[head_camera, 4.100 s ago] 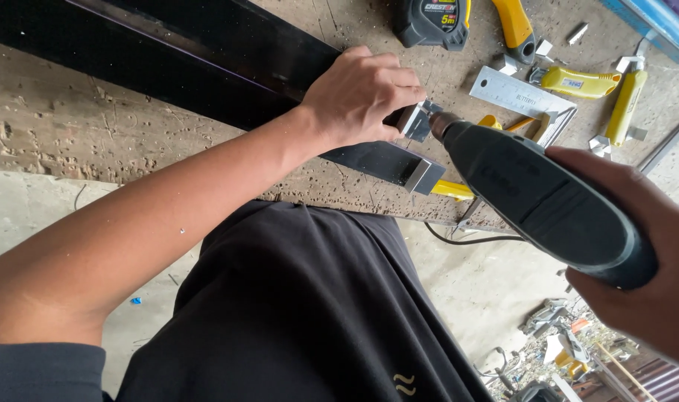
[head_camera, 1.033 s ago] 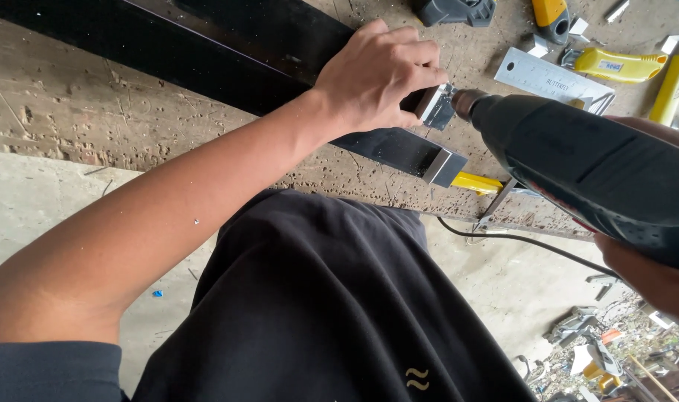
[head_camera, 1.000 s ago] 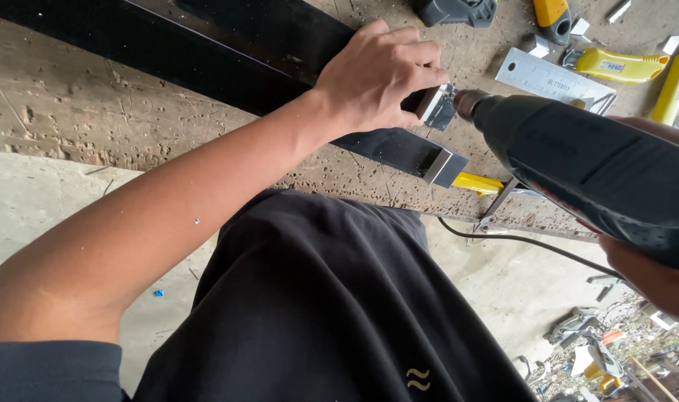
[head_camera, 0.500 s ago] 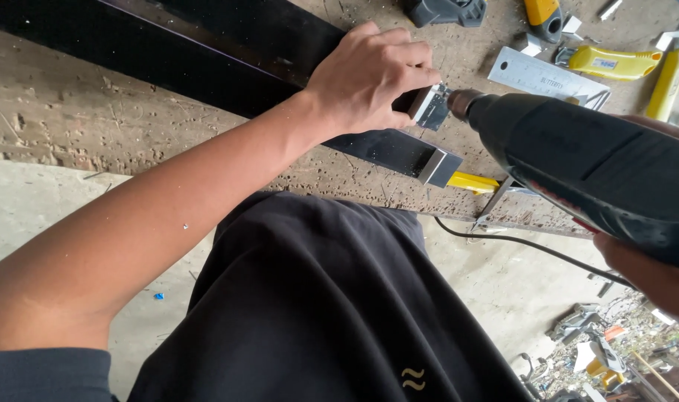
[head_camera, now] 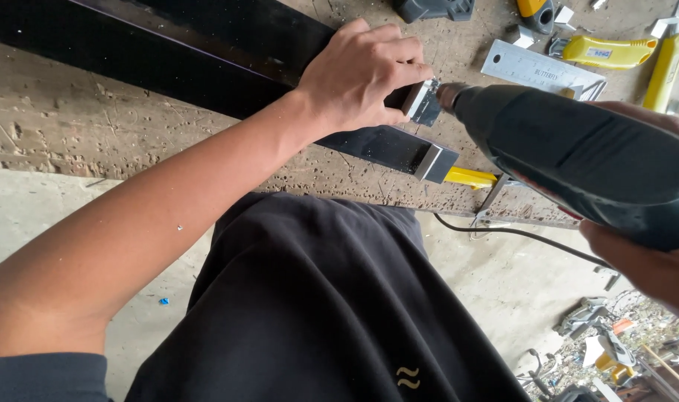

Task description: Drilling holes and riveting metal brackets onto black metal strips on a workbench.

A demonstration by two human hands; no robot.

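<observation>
My left hand [head_camera: 362,78] grips the end of a long black metal bar [head_camera: 205,45] lying across a rough wooden workbench [head_camera: 71,126]. A second black bar's cut, silvery end [head_camera: 436,162] sticks out just below my fingers. My right hand [head_camera: 652,260] holds a dark grey electric drill [head_camera: 578,156]. The drill's chuck [head_camera: 449,95] points left and touches the silvery end [head_camera: 424,101] of the bar at my left fingertips.
A steel square ruler [head_camera: 540,71], yellow utility knives [head_camera: 604,50], a dark grey tape measure [head_camera: 436,9] and small metal scraps lie at the bench's far right. A black cable [head_camera: 518,234] hangs off the bench edge. Metal scraps litter the concrete floor [head_camera: 615,350] at lower right.
The view has shifted slightly, and the drill stays pressed against the bar end. My left hand keeps the same grip on the bar.
</observation>
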